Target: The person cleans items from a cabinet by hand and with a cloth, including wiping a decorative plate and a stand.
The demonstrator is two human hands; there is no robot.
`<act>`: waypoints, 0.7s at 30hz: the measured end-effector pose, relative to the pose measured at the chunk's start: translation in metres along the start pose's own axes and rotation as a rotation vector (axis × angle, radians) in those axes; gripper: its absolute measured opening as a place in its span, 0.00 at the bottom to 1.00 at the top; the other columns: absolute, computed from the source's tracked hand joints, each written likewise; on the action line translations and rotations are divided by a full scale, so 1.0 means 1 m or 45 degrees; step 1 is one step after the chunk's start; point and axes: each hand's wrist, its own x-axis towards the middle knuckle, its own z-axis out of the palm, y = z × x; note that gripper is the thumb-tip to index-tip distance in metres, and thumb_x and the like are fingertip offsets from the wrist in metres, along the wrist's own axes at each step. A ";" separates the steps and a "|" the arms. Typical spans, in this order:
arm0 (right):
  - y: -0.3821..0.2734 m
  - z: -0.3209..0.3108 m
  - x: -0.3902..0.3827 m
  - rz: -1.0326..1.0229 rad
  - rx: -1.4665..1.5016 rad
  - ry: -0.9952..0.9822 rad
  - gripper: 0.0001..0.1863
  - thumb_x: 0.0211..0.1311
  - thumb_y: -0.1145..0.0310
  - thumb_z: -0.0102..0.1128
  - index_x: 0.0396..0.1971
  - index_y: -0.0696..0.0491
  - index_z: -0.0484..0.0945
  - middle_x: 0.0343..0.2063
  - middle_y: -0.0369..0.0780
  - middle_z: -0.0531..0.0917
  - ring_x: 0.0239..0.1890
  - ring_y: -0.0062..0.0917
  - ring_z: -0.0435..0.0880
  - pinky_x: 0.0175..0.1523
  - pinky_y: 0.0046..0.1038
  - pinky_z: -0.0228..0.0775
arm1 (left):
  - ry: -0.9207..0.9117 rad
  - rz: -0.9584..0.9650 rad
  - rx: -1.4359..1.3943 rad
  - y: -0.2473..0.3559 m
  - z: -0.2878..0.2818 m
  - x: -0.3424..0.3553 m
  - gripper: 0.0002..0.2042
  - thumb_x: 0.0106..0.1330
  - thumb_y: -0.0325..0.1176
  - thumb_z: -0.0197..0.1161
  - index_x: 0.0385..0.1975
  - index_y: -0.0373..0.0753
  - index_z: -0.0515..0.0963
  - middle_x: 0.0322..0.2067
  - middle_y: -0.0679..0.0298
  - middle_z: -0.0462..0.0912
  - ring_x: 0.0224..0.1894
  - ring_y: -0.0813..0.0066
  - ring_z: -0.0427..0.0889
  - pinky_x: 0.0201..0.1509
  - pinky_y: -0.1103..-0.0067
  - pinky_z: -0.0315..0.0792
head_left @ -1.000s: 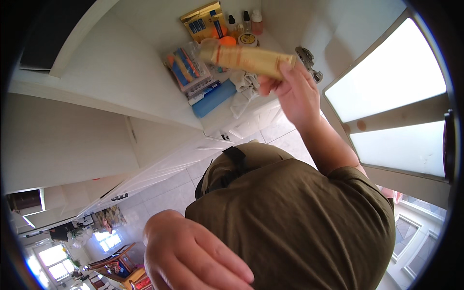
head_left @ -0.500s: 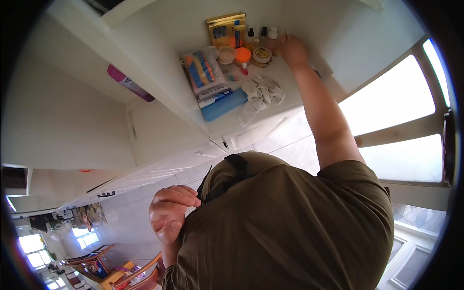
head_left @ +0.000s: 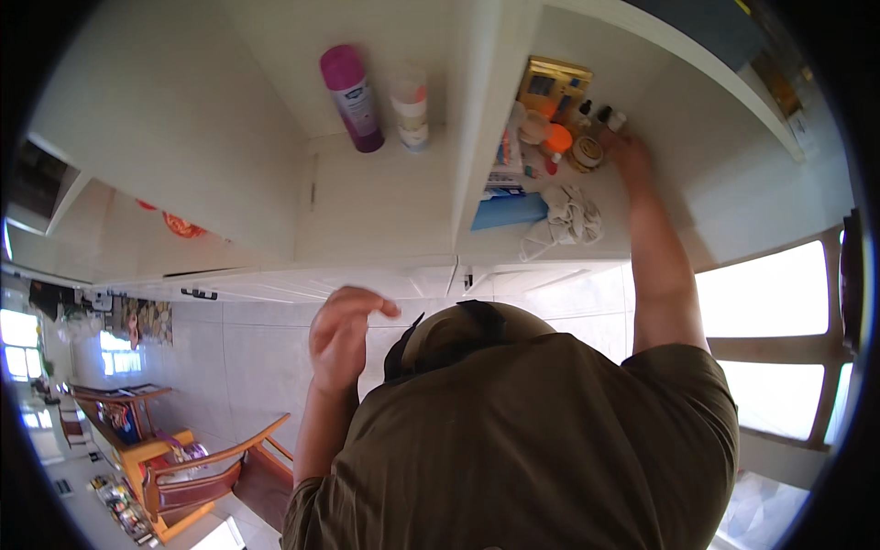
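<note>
In the head view, my right hand [head_left: 628,148] reaches into the right cupboard compartment, at small dropper bottles [head_left: 584,114] and a white-capped bottle [head_left: 617,119]; its fingers are too small and blurred to read. Beside it sit a round labelled jar [head_left: 587,152], an orange-lidded tub [head_left: 559,137], a gold package [head_left: 553,84], blue packets [head_left: 504,211] and crumpled white cloth [head_left: 575,220]. My left hand [head_left: 341,335] hangs outside the cupboard with loosely bent fingers apart, holding nothing.
The left compartment holds a purple spray can [head_left: 351,98] and a white cylindrical container [head_left: 410,115]. A divider [head_left: 481,73] separates the compartments. Below are the tiled floor [head_left: 229,367] and wooden chairs [head_left: 183,486]; a bright glazed panel [head_left: 759,291] stands at the right.
My view has swung left, revealing the spray can. My right hand held a gold tube a second ago; it has moved deeper into the compartment, and the tube is indistinguishable now. My left hand has risen.
</note>
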 end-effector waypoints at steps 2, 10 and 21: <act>0.012 0.009 -0.003 -0.127 0.050 0.044 0.33 0.62 0.46 0.57 0.60 0.55 0.72 0.57 0.50 0.76 0.59 0.41 0.75 0.62 0.35 0.65 | 0.270 -0.319 -0.084 -0.025 -0.007 0.005 0.10 0.67 0.24 0.50 0.43 0.30 0.75 0.38 0.53 0.80 0.41 0.62 0.81 0.51 0.71 0.73; 0.055 0.001 -0.025 -0.109 0.369 0.265 0.28 0.65 0.54 0.57 0.59 0.57 0.71 0.52 0.50 0.79 0.53 0.38 0.79 0.57 0.34 0.69 | 0.487 -0.518 0.380 -0.144 -0.040 0.115 0.19 0.62 0.32 0.64 0.51 0.30 0.74 0.44 0.59 0.80 0.48 0.72 0.79 0.52 0.78 0.71; -0.087 -0.016 -0.295 -0.773 0.838 -0.230 0.08 0.66 0.77 0.54 0.42 0.59 0.78 0.34 0.42 0.82 0.35 0.23 0.83 0.38 0.23 0.76 | 0.552 -0.160 0.855 -0.202 -0.071 0.239 0.34 0.48 0.41 0.73 0.52 0.23 0.71 0.47 0.42 0.79 0.51 0.49 0.79 0.54 0.68 0.73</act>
